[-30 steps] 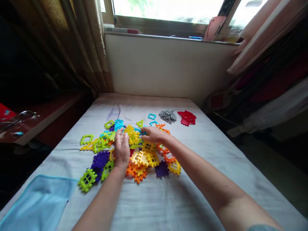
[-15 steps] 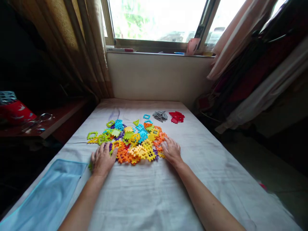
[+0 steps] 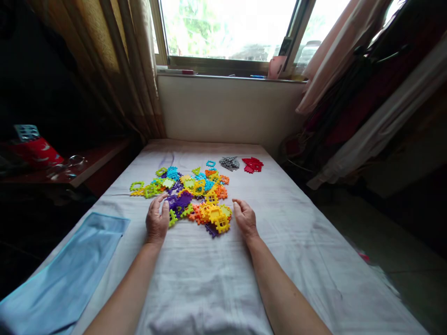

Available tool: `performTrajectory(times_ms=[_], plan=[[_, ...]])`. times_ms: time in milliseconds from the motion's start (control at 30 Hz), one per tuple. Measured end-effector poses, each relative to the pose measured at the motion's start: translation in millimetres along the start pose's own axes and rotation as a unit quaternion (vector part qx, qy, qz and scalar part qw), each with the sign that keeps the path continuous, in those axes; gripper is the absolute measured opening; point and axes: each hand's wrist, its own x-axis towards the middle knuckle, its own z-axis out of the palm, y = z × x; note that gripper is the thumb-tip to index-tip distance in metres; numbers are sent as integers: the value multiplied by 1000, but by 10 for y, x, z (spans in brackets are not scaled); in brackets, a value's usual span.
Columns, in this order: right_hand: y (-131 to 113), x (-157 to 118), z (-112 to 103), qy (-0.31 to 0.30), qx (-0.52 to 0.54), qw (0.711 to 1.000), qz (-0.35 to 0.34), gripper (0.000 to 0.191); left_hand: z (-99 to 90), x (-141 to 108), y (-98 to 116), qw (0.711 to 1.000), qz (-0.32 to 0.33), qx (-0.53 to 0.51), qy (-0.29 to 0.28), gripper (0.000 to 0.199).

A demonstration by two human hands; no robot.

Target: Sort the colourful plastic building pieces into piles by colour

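Observation:
A heap of notched plastic building pieces in yellow, orange, purple, green and blue lies on the light sheet. My left hand [image 3: 157, 219] stands on its edge at the heap's near left, beside the purple pieces [image 3: 179, 200], thumb apart from the curved fingers. On the other side, my right hand [image 3: 245, 218] is loosely bent and holds nothing, a small gap from the yellow pieces [image 3: 214, 214]. Lime-green pieces [image 3: 172, 217] lie right by my left fingers. Farther back sit a grey pile of small pieces [image 3: 229, 163] and a red pile of pieces [image 3: 252, 164].
The light bed sheet [image 3: 199, 274] spreads under everything. A folded blue cloth [image 3: 77, 260] lies at the left edge. Spectacles [image 3: 75, 163] and a red container [image 3: 38, 151] are on a dark side table. Clothes hang at the right, below a window [image 3: 226, 28].
Both hands have moved inward, squeezing the near pieces together. Purple pieces now show on top near my left hand, and the near part has pulled partly away from the back.

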Motion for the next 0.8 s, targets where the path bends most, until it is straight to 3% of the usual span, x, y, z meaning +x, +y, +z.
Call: performTrajectory(times_ms=[100, 267, 500, 633, 800], plan=[[-15, -35, -123, -54, -9, 998, -26, 32, -132, -27, -144, 999, -27, 42, -9, 39], [-170, -145, -204, -90, -98, 984, -121, 24, -91, -57, -153, 996, -18, 66, -49, 35], [-350, -269, -170, -162, -221, 939, -208, 45, -130, -62, -198, 997, -64, 23, -46, 37], [-338, -275, -148, -168, -247, 932, -208, 42, -129, -74, -240, 995, -80, 9, -55, 39], [-250, -243, -150, -148, -194, 945, -218, 42, -104, -78, -238, 994, -85, 11, -61, 40]])
